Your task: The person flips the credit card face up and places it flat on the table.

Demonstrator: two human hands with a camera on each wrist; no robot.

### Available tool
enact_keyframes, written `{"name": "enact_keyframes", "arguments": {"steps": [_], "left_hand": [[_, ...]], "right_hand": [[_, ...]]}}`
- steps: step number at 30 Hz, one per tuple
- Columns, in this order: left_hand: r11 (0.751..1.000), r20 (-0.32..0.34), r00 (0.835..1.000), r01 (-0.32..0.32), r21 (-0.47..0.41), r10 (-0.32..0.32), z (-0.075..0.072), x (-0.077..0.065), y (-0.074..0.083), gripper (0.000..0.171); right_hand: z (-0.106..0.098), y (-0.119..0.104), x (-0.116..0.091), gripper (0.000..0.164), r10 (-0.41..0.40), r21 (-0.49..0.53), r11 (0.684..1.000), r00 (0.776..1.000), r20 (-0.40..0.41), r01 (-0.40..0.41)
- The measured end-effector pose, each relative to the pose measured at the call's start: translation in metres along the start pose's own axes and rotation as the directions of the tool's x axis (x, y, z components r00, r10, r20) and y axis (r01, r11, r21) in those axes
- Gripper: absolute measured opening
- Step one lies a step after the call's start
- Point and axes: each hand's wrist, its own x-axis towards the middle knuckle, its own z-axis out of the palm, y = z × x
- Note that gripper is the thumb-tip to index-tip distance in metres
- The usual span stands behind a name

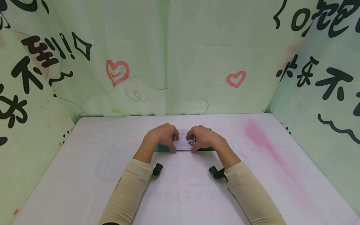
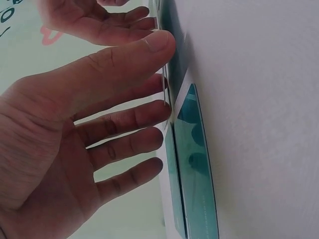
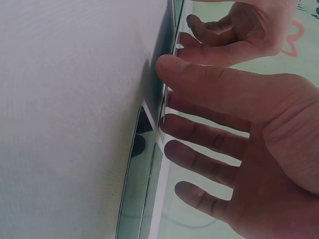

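Observation:
Both hands meet over pale lilac cards printed with "VIP" near the far middle of the table. My left hand [image 1: 164,136] pinches the left end of the near lilac card [image 1: 182,145], thumb at its near edge and fingers bent over it. The right hand [image 1: 203,137] holds the other end in a mirrored grip. In the left wrist view the card shows nearly edge-on at the fingertips, and the other fingers stay spread. A glossy teal card [image 2: 197,174] lies beneath the left hand; a dark green card [image 3: 134,174] lies beneath the right.
A second lilac card [image 1: 182,132] lies just beyond the near one, towards the table's far edge. The white table [image 1: 180,193] has a pink smear at right. Pale green curtains [image 1: 197,47] with black writing and red hearts enclose it on three sides.

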Motion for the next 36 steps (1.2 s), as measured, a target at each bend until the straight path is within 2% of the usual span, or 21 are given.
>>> {"name": "enact_keyframes", "arguments": {"steps": [14, 36], "left_hand": [[1.0, 0.0, 1.0, -0.016, 0.0, 0.016, 0.0005, 0.0008, -0.0003, 0.048], [0.999, 0.001, 1.0, -0.023, 0.023, 0.023, 0.0015, -0.0002, 0.0014, 0.046]], "right_hand": [[-0.0002, 0.0007, 0.0001, 0.048, -0.014, -0.006, 1.0, 1.0, -0.012, 0.014], [0.0026, -0.0003, -0.0011, 0.047, 0.009, 0.002, 1.0, 1.0, -0.011, -0.009]]}}
